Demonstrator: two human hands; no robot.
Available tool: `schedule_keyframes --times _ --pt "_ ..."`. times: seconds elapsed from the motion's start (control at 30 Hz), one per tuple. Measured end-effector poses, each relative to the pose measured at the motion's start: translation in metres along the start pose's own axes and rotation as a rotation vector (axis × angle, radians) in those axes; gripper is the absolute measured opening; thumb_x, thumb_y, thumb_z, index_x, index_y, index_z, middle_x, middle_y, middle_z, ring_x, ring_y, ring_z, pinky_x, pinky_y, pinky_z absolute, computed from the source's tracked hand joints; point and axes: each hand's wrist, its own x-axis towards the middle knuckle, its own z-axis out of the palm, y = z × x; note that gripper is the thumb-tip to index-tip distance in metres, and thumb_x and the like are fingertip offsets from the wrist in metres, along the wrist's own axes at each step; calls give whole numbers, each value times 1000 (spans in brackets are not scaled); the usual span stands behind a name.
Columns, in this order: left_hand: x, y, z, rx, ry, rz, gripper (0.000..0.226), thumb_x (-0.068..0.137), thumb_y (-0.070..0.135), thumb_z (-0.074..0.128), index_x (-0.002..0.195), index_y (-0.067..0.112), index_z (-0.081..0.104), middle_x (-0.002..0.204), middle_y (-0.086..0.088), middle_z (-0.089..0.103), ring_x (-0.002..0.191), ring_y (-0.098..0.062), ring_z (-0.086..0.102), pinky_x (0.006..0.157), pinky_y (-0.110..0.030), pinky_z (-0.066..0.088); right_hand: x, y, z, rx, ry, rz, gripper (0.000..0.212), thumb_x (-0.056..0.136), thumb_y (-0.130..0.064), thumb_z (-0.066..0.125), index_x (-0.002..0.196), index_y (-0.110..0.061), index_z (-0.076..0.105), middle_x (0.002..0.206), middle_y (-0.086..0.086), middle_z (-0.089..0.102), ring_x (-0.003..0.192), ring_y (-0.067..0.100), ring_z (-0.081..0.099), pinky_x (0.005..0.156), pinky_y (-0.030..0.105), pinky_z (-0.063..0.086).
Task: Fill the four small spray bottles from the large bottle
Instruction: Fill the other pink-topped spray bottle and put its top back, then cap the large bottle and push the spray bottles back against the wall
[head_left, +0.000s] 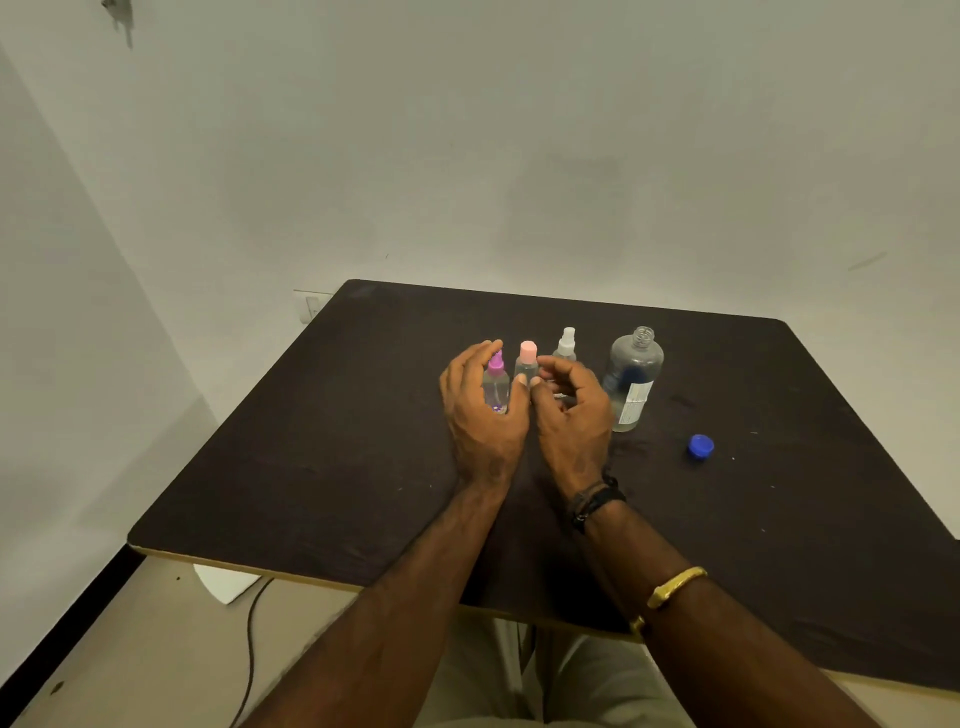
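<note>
A: What are the small bottles looking like?

B: Three are showing, all clear and upright in a row on the dark desk (311, 441). The purple-topped bottle (496, 384) is standing leftmost, the pink-capped bottle (527, 361) next, the white-topped bottle (566, 344) behind. A fourth I am not seeing.

A: And the large bottle (632, 379)?

B: It is standing uncapped, just right of the row, clear with a label. Its blue cap (701, 447) is lying apart on the desk, nearer the edge.

A: The hands?

B: The left hand (480, 410) is curling around the purple-topped bottle, fingers apart; whether it is gripping, I cannot tell. The right hand (571, 415) is hovering loosely open, just beside the pink-capped bottle.
</note>
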Motion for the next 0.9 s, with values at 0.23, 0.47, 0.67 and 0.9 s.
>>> schedule_keyframes --times 0.23,0.47,0.67,0.9 --pt "-17 15 26 -68 -83 -25 44 85 15 77 126 6 63 130 -7 67 129 -30 58 119 -34 37 7 7 -31 -1 52 15 24 91 -11 71 115 -15 71 104 0 71 90 6 67 74 14 55" --pt "-37 32 52 -142 -172 -91 61 87 20 76 141 5 53 149 -7 53 145 -19 43 116 -38 41 13 15 -66 -50 132 29 25 88 -10 72 111 -20 71 103 -3 69 92 3 67 77 19 57" --pt "-52 50 73 -190 -265 -168 81 85 30 75 153 7 37 160 -6 40 149 -11 32 119 -16 27 15 27 -97 -110 195 84 24 89 -13 72 110 -24 70 103 -5 69 91 0 65 75 13 53" --pt "-71 60 101 -178 -361 -244 91 85 34 72 159 11 25 166 -5 28 153 -16 25 123 -25 26 16 38 -125 -338 219 26 21 92 -13 65 111 -19 70 105 -4 64 87 3 61 76 23 54"
